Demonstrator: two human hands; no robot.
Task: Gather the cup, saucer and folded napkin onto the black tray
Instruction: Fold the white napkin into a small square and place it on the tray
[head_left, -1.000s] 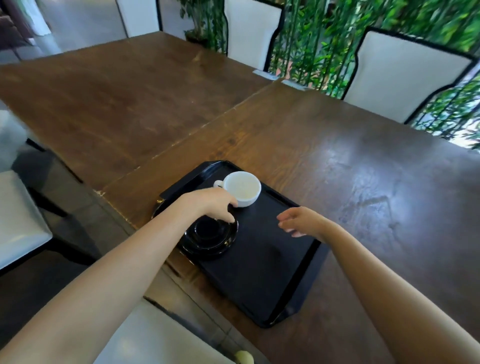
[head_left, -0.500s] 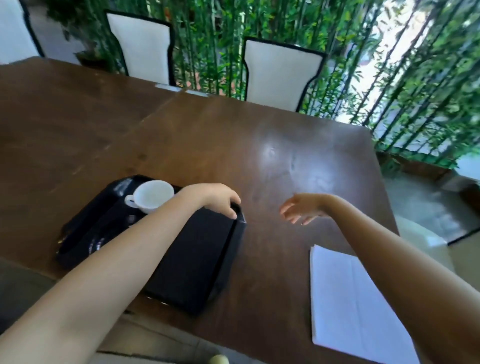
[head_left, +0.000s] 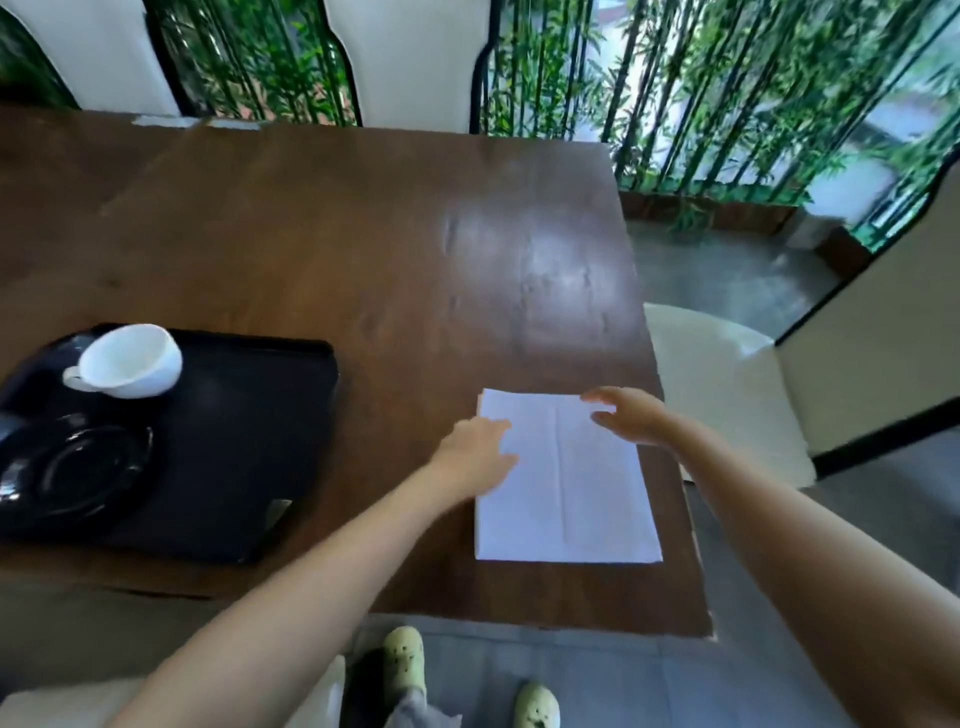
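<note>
A white folded napkin (head_left: 563, 483) lies flat on the brown table near its right front corner. My left hand (head_left: 475, 449) reaches over the napkin's left edge with relaxed fingers and holds nothing. My right hand (head_left: 626, 415) hovers open over the napkin's far right corner. The black tray (head_left: 239, 441) sits to the left. On it stand a white cup (head_left: 130, 361) at the far left and a black saucer (head_left: 72, 475) in front of the cup.
The wooden table (head_left: 337, 244) ends just right of the napkin. A white chair seat (head_left: 727, 384) stands beside that edge. Two white-backed chairs (head_left: 405, 57) and bamboo stand behind the table. My feet show below the front edge.
The view swung right. Both hands left the tray area and moved right to the napkin, the left one coming off the tray's right edge.
</note>
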